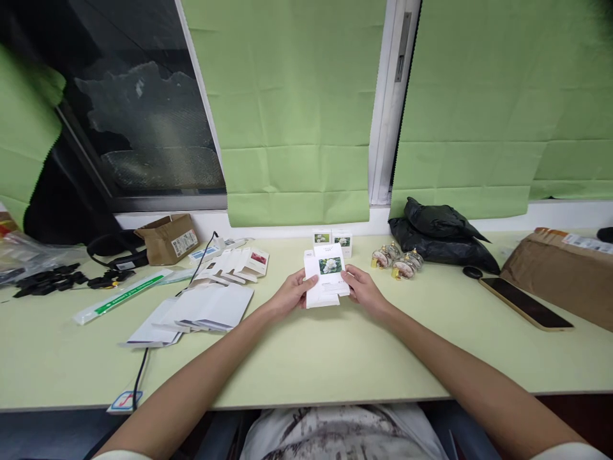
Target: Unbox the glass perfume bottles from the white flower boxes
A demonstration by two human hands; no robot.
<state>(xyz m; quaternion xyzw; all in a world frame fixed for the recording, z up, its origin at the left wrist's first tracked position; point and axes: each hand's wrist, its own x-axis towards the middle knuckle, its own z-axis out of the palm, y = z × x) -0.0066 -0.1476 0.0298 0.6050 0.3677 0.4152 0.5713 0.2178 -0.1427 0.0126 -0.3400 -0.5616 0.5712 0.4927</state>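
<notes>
Pinching white carton (pixel 327 276) between closed fingers (pixel 309 282) of left hand (pixel 290 292) and right hand (pixel 366 291), possibly creasing its sides by oversqueezing.

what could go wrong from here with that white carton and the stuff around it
The white carton, gripped by the left hand and right hand, could crease if squeezed too hard.
The two small boxes stand just behind it and might get knocked if the hands push forward.
The black cable passes under the flat white cartons, so a tug might shift them.
</notes>
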